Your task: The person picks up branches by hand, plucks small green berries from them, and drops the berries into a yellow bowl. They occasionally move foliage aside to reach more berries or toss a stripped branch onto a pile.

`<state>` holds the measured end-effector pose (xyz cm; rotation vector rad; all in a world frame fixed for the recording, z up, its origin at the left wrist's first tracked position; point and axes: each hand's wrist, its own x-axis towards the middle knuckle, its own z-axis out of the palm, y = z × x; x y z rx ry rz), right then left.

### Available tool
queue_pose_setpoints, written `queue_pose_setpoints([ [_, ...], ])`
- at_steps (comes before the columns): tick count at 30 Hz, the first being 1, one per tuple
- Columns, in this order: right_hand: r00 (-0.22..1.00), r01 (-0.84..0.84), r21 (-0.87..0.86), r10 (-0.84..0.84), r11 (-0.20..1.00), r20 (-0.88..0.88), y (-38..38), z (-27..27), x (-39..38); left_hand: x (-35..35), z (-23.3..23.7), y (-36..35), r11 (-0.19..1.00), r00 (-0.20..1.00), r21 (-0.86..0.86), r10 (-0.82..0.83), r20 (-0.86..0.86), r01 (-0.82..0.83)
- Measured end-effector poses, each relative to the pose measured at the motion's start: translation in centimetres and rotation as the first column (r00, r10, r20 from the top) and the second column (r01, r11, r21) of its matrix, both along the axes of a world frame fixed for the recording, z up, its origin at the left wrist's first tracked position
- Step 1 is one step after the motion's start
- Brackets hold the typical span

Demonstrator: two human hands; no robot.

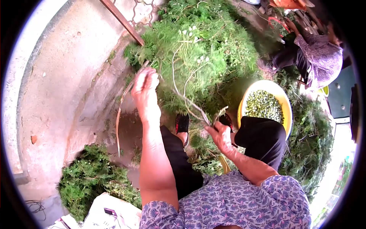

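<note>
My right hand (219, 134) is closed round the cut end of a leafy branch (187, 100). Its bare forked stems run up and away into feathery green foliage dotted with pale green clusters. Left of the branch, my left hand (146, 84) is raised with its fingers curled in. A long, thin, dry brown strip (118, 124) passes by those fingers and hangs toward the ground; its contact with them is hidden. Beside my right knee stands a yellow tub (288, 108) holding many small round green fruits (264, 105).
A large heap of green branches (225, 45) lies ahead, with more greenery (310, 141) at right and a smaller pile (89, 173) at lower left. A brown pole (122, 21) slants at the top. Another person (322, 57) sits bent over at upper right. A white sack (108, 213) lies at lower left.
</note>
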<state>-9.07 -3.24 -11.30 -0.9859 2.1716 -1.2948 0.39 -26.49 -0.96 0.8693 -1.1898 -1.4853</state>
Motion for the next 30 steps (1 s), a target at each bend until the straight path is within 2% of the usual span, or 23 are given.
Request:
queue_pose_setpoints([
  [2, 1.000, 0.003, 0.056, -0.003, 0.998, -0.002, 2.5, 1.7, 1.2, -1.3, -0.3, 0.9, 0.990, 0.992, -0.139, 0.038, 0.120, -0.021],
  [3, 1.000, -0.006, 0.059, 0.007, 0.998, -0.020, 3.5, 2.6, 1.7, -1.5, -0.4, 1.4, 0.963, 0.962, -0.267, 0.103, 0.252, -0.033],
  [4, 0.999, -0.015, 0.063, 0.018, 0.998, -0.038, 4.5, 3.3, 2.1, -1.8, -0.2, 1.3, 0.870, 0.866, -0.493, 0.269, 0.421, -0.030],
  [5, 1.000, -0.018, 0.150, 0.018, 0.989, 0.005, 5.5, 3.2, 2.3, -1.8, -0.1, 1.5, 0.932, 0.876, -0.360, 0.145, 0.460, 0.035],
  [6, 1.000, -0.015, 0.146, 0.015, 0.989, 0.003, 6.3, 3.0, 2.5, -1.9, 0.2, 1.6, 0.970, 0.878, -0.219, 0.014, 0.479, 0.104],
  [10, 0.999, -0.026, 0.100, 0.023, 0.995, 0.038, 8.8, 2.3, 3.1, -2.9, -0.6, 1.6, 0.949, 0.835, -0.221, -0.070, 0.546, 0.225],
  [12, 0.997, -0.070, 0.048, 0.072, 0.996, -0.037, 9.8, 1.5, 3.6, -3.0, -0.7, 2.0, 0.947, 0.832, -0.248, -0.034, 0.554, 0.204],
  [14, 0.990, -0.095, 0.026, 0.097, 0.995, -0.102, 9.9, 0.9, 3.8, -2.9, 0.5, 2.6, 0.940, 0.756, -0.153, -0.141, 0.639, 0.305],
  [15, 0.990, -0.096, 0.026, 0.098, 0.995, -0.103, 9.7, 0.8, 3.8, -2.7, 0.4, 2.4, 0.952, 0.729, -0.038, -0.206, 0.653, 0.304],
  [16, 0.990, -0.095, 0.025, 0.097, 0.995, -0.100, 9.6, 0.7, 4.1, -2.4, 1.1, 2.9, 0.951, 0.820, 0.010, -0.272, 0.504, 0.309],
  [18, 0.991, -0.104, 0.088, 0.111, 0.991, -0.079, 9.3, -0.9, 3.3, -1.7, 2.3, 3.4, 0.949, 0.926, 0.067, -0.316, 0.208, 0.309],
  [19, 0.987, -0.128, 0.067, 0.134, 0.989, -0.089, 8.7, -1.2, 2.9, -1.4, 2.1, 3.3, 0.953, 0.947, 0.100, -0.297, 0.121, 0.287],
  [20, 0.982, -0.153, 0.048, 0.157, 0.987, -0.101, 8.2, -1.4, 2.4, -1.2, 1.9, 3.2, 0.955, 0.955, 0.058, -0.293, 0.038, 0.290],
  [21, 0.982, -0.152, 0.047, 0.156, 0.987, -0.102, 7.5, -1.6, 2.1, -1.0, 1.5, 3.1, 0.968, 0.972, 0.094, -0.235, 0.009, 0.233],
  [22, 0.985, -0.171, 0.065, 0.172, 0.983, -0.007, 6.8, -1.7, 1.8, -0.9, 1.6, 3.1, 0.976, 0.984, 0.131, -0.175, -0.018, 0.176],
  [23, 0.979, -0.192, 0.081, 0.185, 0.978, 0.089, 6.4, -1.7, 1.8, -0.7, 1.6, 3.3, 0.976, 0.984, 0.130, -0.175, -0.019, 0.176],
  [25, 0.974, -0.206, 0.075, 0.197, 0.976, 0.114, 5.8, -1.4, 2.0, -0.5, 2.1, 3.4, 0.972, 0.996, 0.232, -0.058, 0.068, 0.041],
  [26, 0.967, -0.221, 0.066, 0.210, 0.973, 0.144, 5.5, -1.1, 2.5, -0.3, 2.2, 3.2, 0.973, 0.996, 0.229, -0.054, 0.069, 0.037],
  [27, 0.973, -0.218, 0.135, 0.204, 0.967, 0.105, 5.6, -0.6, 3.2, -0.2, 2.2, 3.0, 0.976, 0.996, 0.217, -0.056, 0.075, 0.038],
  [28, 0.959, -0.281, 0.195, 0.266, 0.940, 0.101, 6.0, 0.0, 4.1, 0.0, 2.3, 2.8, 0.978, 0.995, 0.206, -0.058, 0.081, 0.041],
  [29, 0.928, -0.356, 0.170, 0.369, 0.919, -0.052, 6.7, -1.2, 5.2, 1.0, 1.1, 2.0, 0.986, 0.955, -0.045, -0.146, 0.258, 0.163],
  [30, 0.865, -0.430, 0.157, 0.456, 0.889, -0.210, 7.1, -2.2, 5.8, 1.1, -0.1, 1.2, 0.986, 0.957, -0.046, -0.144, 0.253, 0.160],
])
